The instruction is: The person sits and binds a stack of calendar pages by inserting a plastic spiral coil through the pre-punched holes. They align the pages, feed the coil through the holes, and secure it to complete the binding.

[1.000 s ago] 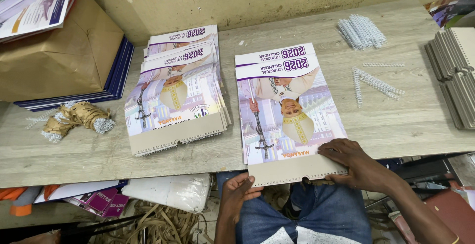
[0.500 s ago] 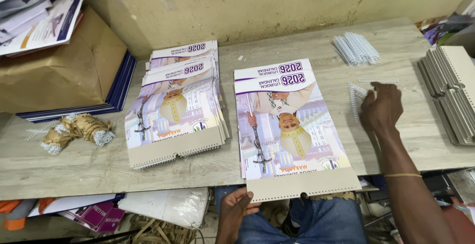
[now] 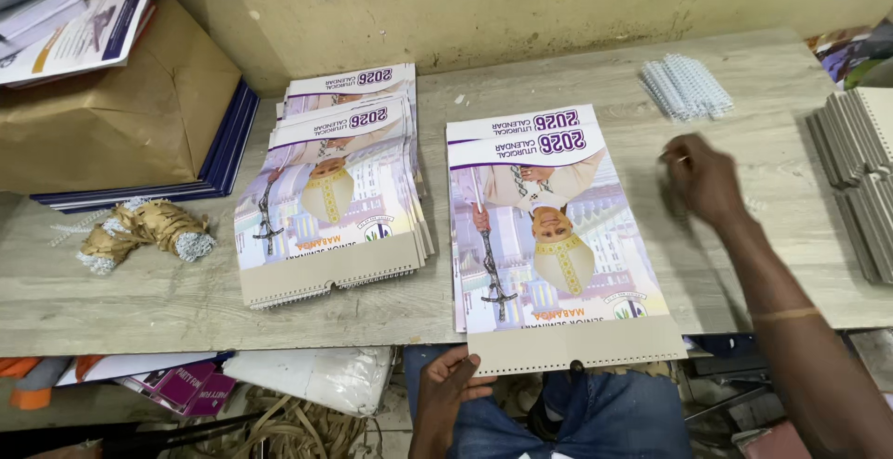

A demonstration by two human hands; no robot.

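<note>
Below, the left hand [image 3: 446, 386] pinches the calendar [image 3: 558, 245] edge, while the right hand [image 3: 699, 175] grips a thin wire binding, blurred.

Right hand [image 3: 699, 178] now lifted off table [image 3: 139, 301]

Print-binding workshop — calendar stacks [image 3: 335, 189], binding coils [image 3: 686, 85], worn workbench [image 3: 139, 301].

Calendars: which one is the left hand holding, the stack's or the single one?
The single calendar at centre. The left hand grips its near edge, which overhangs the table. The stack to its left is untouched.
</note>
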